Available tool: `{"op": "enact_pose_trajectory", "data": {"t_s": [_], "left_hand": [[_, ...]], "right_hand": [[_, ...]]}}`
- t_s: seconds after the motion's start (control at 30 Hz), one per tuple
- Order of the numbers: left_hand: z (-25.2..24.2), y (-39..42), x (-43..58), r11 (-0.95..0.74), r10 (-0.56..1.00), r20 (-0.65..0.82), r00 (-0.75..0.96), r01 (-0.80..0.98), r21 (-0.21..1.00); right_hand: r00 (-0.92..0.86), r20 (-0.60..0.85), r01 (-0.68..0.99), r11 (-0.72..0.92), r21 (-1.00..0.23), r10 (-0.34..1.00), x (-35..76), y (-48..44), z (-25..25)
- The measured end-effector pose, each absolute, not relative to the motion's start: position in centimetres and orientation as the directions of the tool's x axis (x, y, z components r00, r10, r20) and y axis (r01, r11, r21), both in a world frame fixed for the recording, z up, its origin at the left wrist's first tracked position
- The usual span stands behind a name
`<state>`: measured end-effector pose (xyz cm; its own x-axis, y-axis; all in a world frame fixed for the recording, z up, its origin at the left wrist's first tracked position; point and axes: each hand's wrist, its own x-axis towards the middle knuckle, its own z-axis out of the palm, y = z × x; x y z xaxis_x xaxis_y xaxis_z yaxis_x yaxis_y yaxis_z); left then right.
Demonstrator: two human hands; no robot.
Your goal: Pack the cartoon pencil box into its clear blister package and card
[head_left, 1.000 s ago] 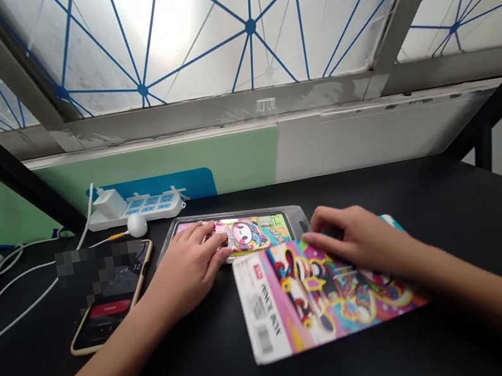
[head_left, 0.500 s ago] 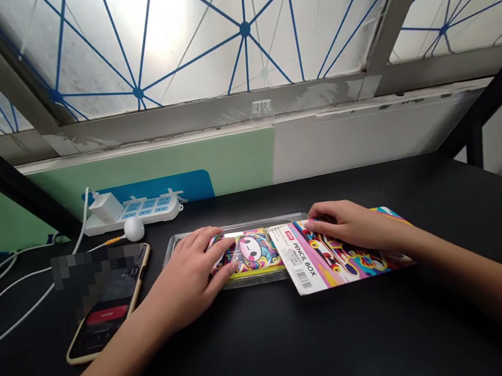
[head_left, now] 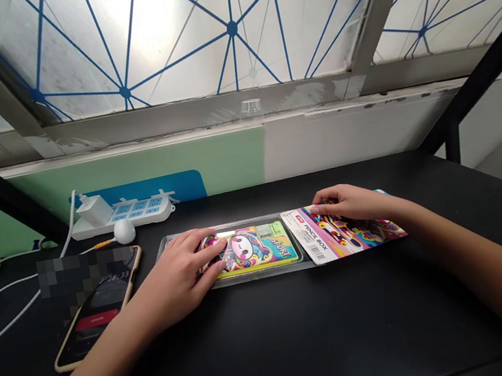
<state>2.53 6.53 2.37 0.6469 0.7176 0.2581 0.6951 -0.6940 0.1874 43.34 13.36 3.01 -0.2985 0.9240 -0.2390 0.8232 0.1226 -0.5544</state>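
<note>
A colourful pencil box (head_left: 254, 248) with a cartoon face and the word SPORT lies in a clear plastic tray (head_left: 251, 278) on the black desk. My left hand (head_left: 187, 269) rests over the left end of both, its fingers and thumb spread apart on the box. To the right, a printed cardboard sheet (head_left: 316, 244) marked PENCIL BOX, with a barcode, overlaps the tray's right part. My right hand (head_left: 350, 202) holds this sheet by its far edge, fingers curled; the fingertips are partly hidden.
A phone (head_left: 100, 309) in a pale case lies left of my left forearm. Behind it are a white power strip (head_left: 140, 213) with a plugged-in charger (head_left: 95, 211), a round white device (head_left: 124, 231) and white cables. A wall and window border the desk's far side.
My right hand has moved the cardboard sheet right and away from me, uncovering more of the pencil box, including the word SPORT. My left hand stays on the box. The view has shifted slightly.
</note>
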Motion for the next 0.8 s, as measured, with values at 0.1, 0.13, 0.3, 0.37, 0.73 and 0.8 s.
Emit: {"op": "enact_pose_trajectory", "data": {"t_s": [0.1,0.13,0.3,0.37,0.73,0.8], "left_hand": [[2.4,6.5,2.5,-0.692,0.72,0.257,0.644,0.695,0.196],[2.4,6.5,2.5,-0.689,0.723,0.257,0.641,0.696,0.2],[2.3,6.5,2.4,-0.676,0.736,0.252,0.628,0.705,0.216],[2.2,6.5,2.3,-0.671,0.74,0.249,0.625,0.708,0.22],[2.3,6.0,3.1,-0.616,0.787,0.217,0.577,0.745,0.255],[2.3,5.8,3.4,-0.608,0.794,0.198,0.575,0.747,0.267]], "right_hand": [[-0.286,-0.22,0.825,0.122,-0.552,0.933,43.5,13.4,3.0],[-0.282,-0.222,0.824,0.117,-0.554,0.934,43.6,13.4,3.1],[-0.268,-0.194,0.827,0.122,-0.548,0.944,44.4,13.6,3.3],[-0.252,-0.17,0.836,0.126,-0.535,0.953,44.5,13.6,3.6],[-0.194,-0.093,0.846,0.119,-0.52,0.977,39.5,10.8,4.1],[-0.196,-0.073,0.837,0.128,-0.532,0.978,38.3,10.2,3.7]]}}
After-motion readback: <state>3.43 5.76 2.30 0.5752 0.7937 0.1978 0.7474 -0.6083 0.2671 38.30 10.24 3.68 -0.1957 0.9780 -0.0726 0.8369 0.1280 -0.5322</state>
